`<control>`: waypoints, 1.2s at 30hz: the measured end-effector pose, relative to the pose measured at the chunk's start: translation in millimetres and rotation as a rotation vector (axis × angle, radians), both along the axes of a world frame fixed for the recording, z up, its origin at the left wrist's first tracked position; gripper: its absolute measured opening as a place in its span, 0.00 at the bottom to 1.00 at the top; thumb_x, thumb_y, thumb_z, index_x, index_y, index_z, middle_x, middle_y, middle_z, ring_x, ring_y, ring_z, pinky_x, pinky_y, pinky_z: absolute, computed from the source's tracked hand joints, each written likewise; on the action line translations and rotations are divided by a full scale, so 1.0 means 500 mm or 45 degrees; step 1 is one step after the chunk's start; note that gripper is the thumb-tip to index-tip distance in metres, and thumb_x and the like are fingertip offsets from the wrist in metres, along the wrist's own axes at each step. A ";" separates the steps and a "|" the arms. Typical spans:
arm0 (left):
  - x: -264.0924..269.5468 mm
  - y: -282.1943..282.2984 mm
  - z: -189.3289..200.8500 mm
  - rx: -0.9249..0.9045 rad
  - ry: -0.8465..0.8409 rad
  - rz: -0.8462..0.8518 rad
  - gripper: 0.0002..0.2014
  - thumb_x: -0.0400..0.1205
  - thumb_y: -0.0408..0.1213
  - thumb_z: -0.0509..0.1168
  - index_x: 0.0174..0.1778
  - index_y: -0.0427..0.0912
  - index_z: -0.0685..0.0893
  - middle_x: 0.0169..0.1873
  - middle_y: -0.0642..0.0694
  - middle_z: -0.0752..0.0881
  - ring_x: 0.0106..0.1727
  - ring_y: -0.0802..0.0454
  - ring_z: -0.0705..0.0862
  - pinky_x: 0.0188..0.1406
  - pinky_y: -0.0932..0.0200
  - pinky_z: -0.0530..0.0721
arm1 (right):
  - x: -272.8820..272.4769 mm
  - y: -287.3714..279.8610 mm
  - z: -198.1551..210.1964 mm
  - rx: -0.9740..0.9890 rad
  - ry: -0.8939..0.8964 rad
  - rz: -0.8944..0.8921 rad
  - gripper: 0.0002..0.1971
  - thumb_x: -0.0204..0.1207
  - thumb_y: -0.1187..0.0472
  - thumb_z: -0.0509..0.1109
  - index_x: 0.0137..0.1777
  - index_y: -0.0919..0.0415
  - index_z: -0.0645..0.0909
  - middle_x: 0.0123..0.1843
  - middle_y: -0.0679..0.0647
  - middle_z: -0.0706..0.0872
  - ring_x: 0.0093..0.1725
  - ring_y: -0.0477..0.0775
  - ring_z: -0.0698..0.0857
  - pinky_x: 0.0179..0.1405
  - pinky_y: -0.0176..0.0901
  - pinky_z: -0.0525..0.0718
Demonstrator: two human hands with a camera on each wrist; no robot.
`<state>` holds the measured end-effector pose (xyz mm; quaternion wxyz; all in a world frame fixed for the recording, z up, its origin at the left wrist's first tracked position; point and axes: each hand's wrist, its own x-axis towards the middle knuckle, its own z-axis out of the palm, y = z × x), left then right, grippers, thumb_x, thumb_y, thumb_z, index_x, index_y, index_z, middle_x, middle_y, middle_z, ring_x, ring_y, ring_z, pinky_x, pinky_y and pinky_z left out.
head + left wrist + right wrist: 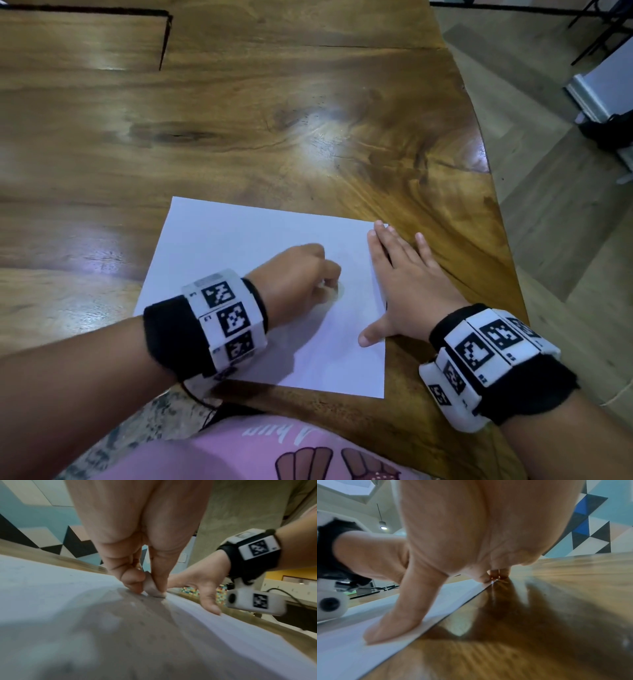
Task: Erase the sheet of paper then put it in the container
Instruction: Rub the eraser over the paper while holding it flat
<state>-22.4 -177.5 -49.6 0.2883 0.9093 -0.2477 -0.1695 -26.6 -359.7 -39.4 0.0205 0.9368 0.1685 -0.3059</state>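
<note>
Flatly, right hand [404,284] splayed on smooth white paper [239,240], left hand [298,274] pinching rounded grey eraser [153,588] against it.

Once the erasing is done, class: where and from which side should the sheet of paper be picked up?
Probably at its right edge, from the right. The sheet of paper lies flat on the table, but the right hand presses across that edge, thumb on the paper, fingers over bare wood, so it could slide and pinch the edge. The left hand pinches the eraser.
</note>
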 end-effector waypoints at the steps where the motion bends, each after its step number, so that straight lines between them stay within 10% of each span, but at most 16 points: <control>1: -0.023 0.006 -0.005 -0.002 0.002 -0.060 0.06 0.73 0.37 0.62 0.36 0.42 0.84 0.34 0.48 0.74 0.35 0.45 0.78 0.34 0.63 0.67 | -0.001 0.000 0.001 -0.005 0.001 0.001 0.74 0.54 0.27 0.74 0.80 0.62 0.24 0.82 0.55 0.23 0.80 0.50 0.25 0.79 0.56 0.27; 7: -0.100 0.015 -0.018 0.134 0.007 -0.312 0.05 0.69 0.42 0.61 0.33 0.45 0.77 0.31 0.53 0.76 0.32 0.56 0.76 0.35 0.67 0.74 | -0.002 0.001 0.000 -0.018 0.008 -0.002 0.74 0.53 0.27 0.74 0.80 0.63 0.25 0.82 0.55 0.24 0.81 0.51 0.26 0.80 0.57 0.29; 13: -0.005 -0.012 -0.003 -0.024 0.109 0.089 0.06 0.75 0.36 0.58 0.36 0.42 0.80 0.33 0.49 0.73 0.35 0.46 0.76 0.41 0.53 0.76 | -0.002 0.002 -0.001 -0.009 0.000 0.000 0.74 0.53 0.27 0.74 0.80 0.62 0.24 0.81 0.55 0.23 0.80 0.50 0.26 0.80 0.57 0.28; 17: -0.074 -0.004 -0.036 0.022 0.180 -0.204 0.06 0.77 0.38 0.59 0.43 0.39 0.78 0.27 0.56 0.70 0.32 0.54 0.70 0.35 0.61 0.69 | -0.001 0.001 -0.002 -0.003 -0.002 -0.005 0.75 0.53 0.27 0.74 0.79 0.62 0.24 0.81 0.55 0.23 0.80 0.50 0.26 0.79 0.57 0.28; 21: -0.096 0.010 -0.037 0.156 -0.012 -0.324 0.09 0.67 0.46 0.59 0.36 0.45 0.77 0.31 0.50 0.77 0.38 0.47 0.76 0.46 0.43 0.80 | -0.002 -0.001 -0.001 0.011 -0.011 -0.016 0.74 0.53 0.27 0.74 0.80 0.61 0.25 0.82 0.54 0.23 0.80 0.50 0.25 0.79 0.57 0.28; 25: -0.095 0.009 -0.013 0.147 -0.034 -0.410 0.13 0.71 0.43 0.52 0.42 0.42 0.79 0.39 0.50 0.68 0.38 0.51 0.67 0.37 0.59 0.65 | -0.014 -0.003 0.006 -0.014 -0.094 0.018 0.69 0.56 0.25 0.70 0.82 0.59 0.30 0.84 0.51 0.30 0.82 0.51 0.28 0.80 0.58 0.29; 30: -0.043 -0.005 0.010 0.111 0.182 -0.322 0.06 0.73 0.39 0.66 0.40 0.43 0.87 0.39 0.47 0.85 0.40 0.49 0.81 0.37 0.67 0.66 | -0.024 -0.013 0.006 0.017 -0.051 0.026 0.71 0.55 0.28 0.74 0.82 0.58 0.28 0.83 0.49 0.28 0.81 0.50 0.27 0.79 0.59 0.28; 36: 0.122 -0.055 0.019 0.164 -0.099 0.131 0.07 0.73 0.38 0.68 0.44 0.41 0.85 0.32 0.51 0.77 0.38 0.51 0.74 0.36 0.63 0.66 | -0.025 -0.015 0.000 0.015 -0.023 0.035 0.73 0.53 0.30 0.76 0.80 0.58 0.25 0.82 0.50 0.24 0.79 0.50 0.24 0.78 0.60 0.26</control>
